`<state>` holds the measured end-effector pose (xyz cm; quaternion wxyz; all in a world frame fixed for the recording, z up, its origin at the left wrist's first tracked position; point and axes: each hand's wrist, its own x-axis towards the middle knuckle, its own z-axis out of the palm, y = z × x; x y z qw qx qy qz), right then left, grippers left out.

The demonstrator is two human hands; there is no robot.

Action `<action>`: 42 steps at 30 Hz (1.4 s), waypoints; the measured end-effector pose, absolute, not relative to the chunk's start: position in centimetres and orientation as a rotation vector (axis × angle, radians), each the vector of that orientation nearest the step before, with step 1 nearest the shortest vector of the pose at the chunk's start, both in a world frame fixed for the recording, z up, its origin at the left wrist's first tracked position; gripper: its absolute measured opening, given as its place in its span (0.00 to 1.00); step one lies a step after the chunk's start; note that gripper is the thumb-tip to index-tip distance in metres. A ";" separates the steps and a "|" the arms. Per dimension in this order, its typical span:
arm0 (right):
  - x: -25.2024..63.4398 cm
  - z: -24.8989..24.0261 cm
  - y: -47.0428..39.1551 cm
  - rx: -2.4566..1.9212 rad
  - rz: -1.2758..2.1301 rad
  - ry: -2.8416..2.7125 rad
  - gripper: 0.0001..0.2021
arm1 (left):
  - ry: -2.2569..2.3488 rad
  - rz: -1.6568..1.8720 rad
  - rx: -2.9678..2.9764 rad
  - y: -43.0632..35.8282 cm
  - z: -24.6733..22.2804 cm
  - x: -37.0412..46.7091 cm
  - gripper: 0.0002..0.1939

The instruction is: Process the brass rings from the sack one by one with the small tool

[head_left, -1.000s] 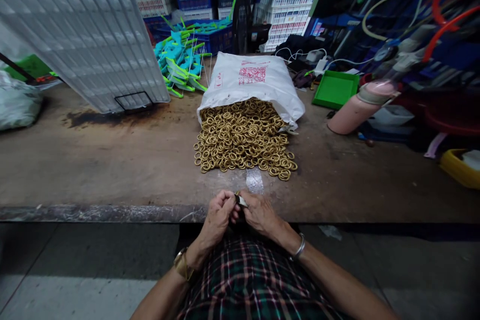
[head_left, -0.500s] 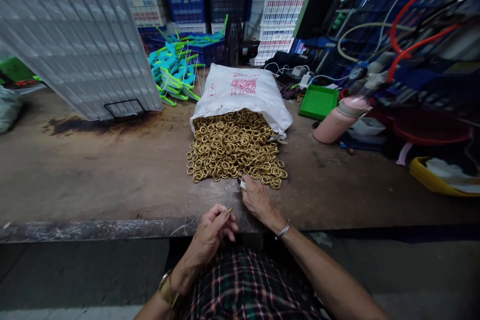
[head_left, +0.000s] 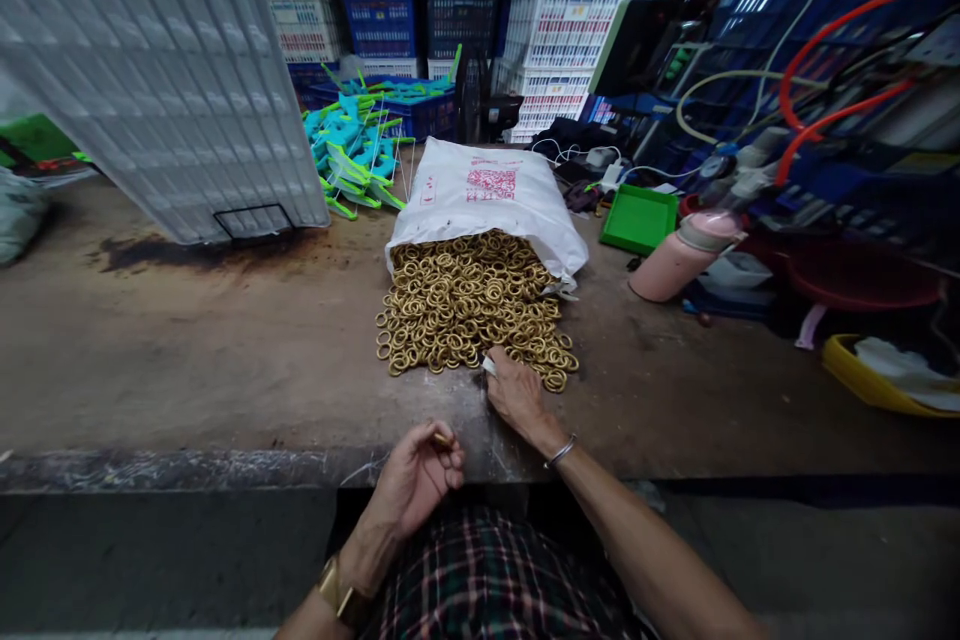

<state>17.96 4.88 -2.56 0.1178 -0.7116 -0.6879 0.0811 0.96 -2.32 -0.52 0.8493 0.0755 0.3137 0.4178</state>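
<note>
Many brass-coloured rings (head_left: 472, 305) spill in a heap from the mouth of a white sack (head_left: 487, 190) with red print. At the front edge of the heap is my right hand (head_left: 519, 395), its fingers closed on a small white object (head_left: 489, 365) whose shape is mostly hidden. My left hand (head_left: 421, 470), palm turned up over the table's front edge, has its fingers curled round a ring (head_left: 442, 440).
A ribbed translucent panel (head_left: 180, 80) leans at the left, beside teal and green plastic pieces (head_left: 356, 150). On the right are a green tray (head_left: 639, 218), a pink bottle (head_left: 682, 258) and a yellow tray (head_left: 885, 380). Crates (head_left: 562, 25) stand behind.
My left hand has moved slightly left and turned its palm upward, with the ring now lower in its fingers. My right hand has stayed at the heap's edge. The view has tilted up slightly.
</note>
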 end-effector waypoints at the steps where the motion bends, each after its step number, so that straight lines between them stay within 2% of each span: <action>1: 18.1 -2.6 4.8 -2.037 0.275 -1.981 0.09 | 0.666 0.877 0.133 -2.2 -0.6 1.0 0.11; 5: 17.9 -2.4 4.3 -1.732 0.626 -1.708 0.07 | 0.773 0.920 0.172 -1.7 -0.7 1.3 0.12; 11: 14.9 -0.8 1.3 -1.310 1.495 -1.087 0.12 | 0.925 0.998 0.400 -1.4 -0.4 2.2 0.16; 14: 13.8 -0.6 0.0 -1.222 1.653 -0.987 0.13 | 0.954 1.042 0.517 -1.5 -0.6 2.4 0.16; 17: 13.7 -1.0 -0.3 -1.269 1.604 -1.115 0.11 | 1.041 1.060 0.628 -1.6 -0.9 2.3 0.16; 20: 14.1 -1.0 0.0 -1.409 1.411 -1.323 0.08 | 1.204 1.066 0.826 -1.6 -1.3 1.8 0.15; 28: 14.4 0.3 0.7 -1.507 1.090 -1.680 0.10 | 1.388 1.093 1.527 -1.9 -2.0 1.2 0.08; 32: 14.1 -0.2 0.9 -1.537 1.133 -1.648 0.11 | 1.328 1.091 1.428 -2.0 -1.6 1.2 0.09; 38: 14.1 0.0 0.8 -1.517 1.202 -1.575 0.10 | 1.112 0.894 0.912 -2.2 -0.6 1.2 0.16; 42: 14.1 0.4 0.6 -1.458 1.239 -1.548 0.10 | 0.994 0.909 0.835 -2.5 -0.6 1.2 0.16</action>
